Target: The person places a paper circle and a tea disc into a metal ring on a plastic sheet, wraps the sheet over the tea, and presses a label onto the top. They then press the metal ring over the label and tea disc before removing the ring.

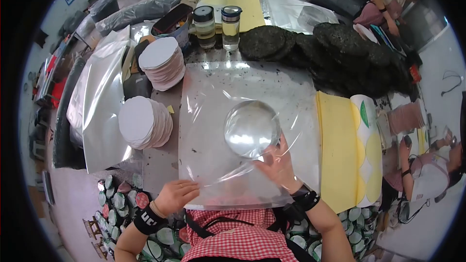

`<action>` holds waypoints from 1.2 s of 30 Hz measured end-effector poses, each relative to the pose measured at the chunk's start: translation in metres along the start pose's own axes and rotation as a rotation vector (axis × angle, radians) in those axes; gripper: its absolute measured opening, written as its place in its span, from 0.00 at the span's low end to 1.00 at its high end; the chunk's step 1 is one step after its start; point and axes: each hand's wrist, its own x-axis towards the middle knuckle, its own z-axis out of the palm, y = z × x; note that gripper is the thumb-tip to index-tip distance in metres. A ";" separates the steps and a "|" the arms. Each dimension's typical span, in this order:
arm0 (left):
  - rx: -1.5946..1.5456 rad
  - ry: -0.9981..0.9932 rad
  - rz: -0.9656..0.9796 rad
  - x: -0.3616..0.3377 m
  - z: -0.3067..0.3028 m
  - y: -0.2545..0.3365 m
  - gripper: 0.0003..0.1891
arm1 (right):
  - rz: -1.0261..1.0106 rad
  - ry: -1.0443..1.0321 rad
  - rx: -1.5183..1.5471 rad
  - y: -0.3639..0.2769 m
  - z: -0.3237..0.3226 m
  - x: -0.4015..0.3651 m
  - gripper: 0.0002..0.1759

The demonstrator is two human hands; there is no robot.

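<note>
On the table in front of me lies a large clear plastic sheet [208, 116], dotted with dark crumbs. A shiny, round, see-through dish [252, 128] rests at its middle. My right hand [279, 162] grips the dish's lower right rim, thumb and fingers spread around it. Whether that hand is over or under the film cannot be made out. At the sheet's near left corner, my left hand [179, 196] is closed with its fingers together on the plastic edge. Its fingertips are partly hidden.
Two stacks of white paper rounds [143, 121] stand left. Dark round seaweed sheets [340, 51] are piled behind, beside two drink bottles [231, 28]. Yellow sheets [337, 150] and round labels [371, 165] lie right. Packed rounds [116, 201] sit below; co-workers [432, 170] are at right.
</note>
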 end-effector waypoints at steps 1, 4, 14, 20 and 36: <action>0.033 -0.030 -0.043 -0.012 0.010 -0.006 0.10 | 0.024 -0.095 -0.235 -0.003 -0.002 0.005 0.29; -0.076 -0.148 -0.216 -0.021 0.005 -0.020 0.16 | 0.079 0.002 -0.131 -0.008 0.016 -0.033 0.33; 0.720 0.258 -0.508 0.019 -0.057 -0.082 0.22 | -0.371 -0.288 -0.133 -0.030 -0.109 -0.081 0.12; 0.765 0.222 -0.532 0.020 -0.064 -0.077 0.17 | -0.303 0.036 -0.451 0.069 -0.090 0.220 0.18; -0.099 0.572 -0.024 0.164 -0.013 0.017 0.18 | -0.108 0.390 0.187 0.035 -0.143 0.196 0.16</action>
